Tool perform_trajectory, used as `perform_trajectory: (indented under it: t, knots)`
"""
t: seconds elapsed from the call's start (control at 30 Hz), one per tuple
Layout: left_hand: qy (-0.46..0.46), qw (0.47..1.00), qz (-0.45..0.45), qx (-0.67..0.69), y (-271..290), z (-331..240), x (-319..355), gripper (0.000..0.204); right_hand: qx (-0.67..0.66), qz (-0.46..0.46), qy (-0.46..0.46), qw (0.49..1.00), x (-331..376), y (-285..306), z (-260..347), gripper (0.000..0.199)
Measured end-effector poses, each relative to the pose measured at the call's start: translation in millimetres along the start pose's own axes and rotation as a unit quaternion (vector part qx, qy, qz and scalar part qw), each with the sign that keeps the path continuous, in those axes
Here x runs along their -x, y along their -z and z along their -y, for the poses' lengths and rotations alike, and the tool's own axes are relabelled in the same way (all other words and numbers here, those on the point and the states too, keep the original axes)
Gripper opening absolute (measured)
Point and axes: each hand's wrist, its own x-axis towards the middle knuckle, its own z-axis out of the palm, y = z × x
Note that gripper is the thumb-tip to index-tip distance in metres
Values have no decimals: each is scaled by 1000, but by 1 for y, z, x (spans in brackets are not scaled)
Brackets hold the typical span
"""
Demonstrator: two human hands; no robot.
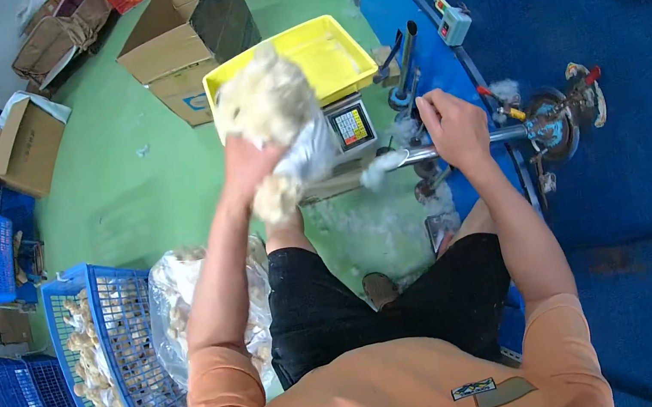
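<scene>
My left hand (254, 168) grips a cream plush toy (266, 101) with a white middle part, lifted in front of the yellow tray (359, 67) and blurred by motion. Below the tray, a scale with a keypad (350, 127) is partly covered by the toy. My right hand (457, 128) is closed, its fingers curled together, just above a metal tube (497, 136) that sticks out from a blue machine. Anything inside those fingers is hidden. A tuft of white stuffing (381, 169) hangs at the tube's end.
The blue machine (627, 177) fills the right side, with a control box (453, 26) on it. A blue crate (131, 360) of plush pieces and a clear bag (167, 318) stand at my left. An open cardboard box (179, 64) is beyond. Loose stuffing (374, 225) litters the green floor.
</scene>
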Motion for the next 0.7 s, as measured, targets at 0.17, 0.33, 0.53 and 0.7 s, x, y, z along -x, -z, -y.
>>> perform_trajectory:
  t: [0.17,0.33,0.53,0.7]
  knots:
    - [253,917,-9,310,-30,59,98,70,37,32,-17,999,0,-2,3,29]
    - [257,896,93,349,-77,58,118,65,43,69,-49,995,-1,7,9,35]
    - [95,986,122,63,-114,34,94,64,36,81,-67,994,1,5,7,34]
    - [-49,990,134,-20,-151,-6,62,65,27,67,-73,995,6,3,6,34]
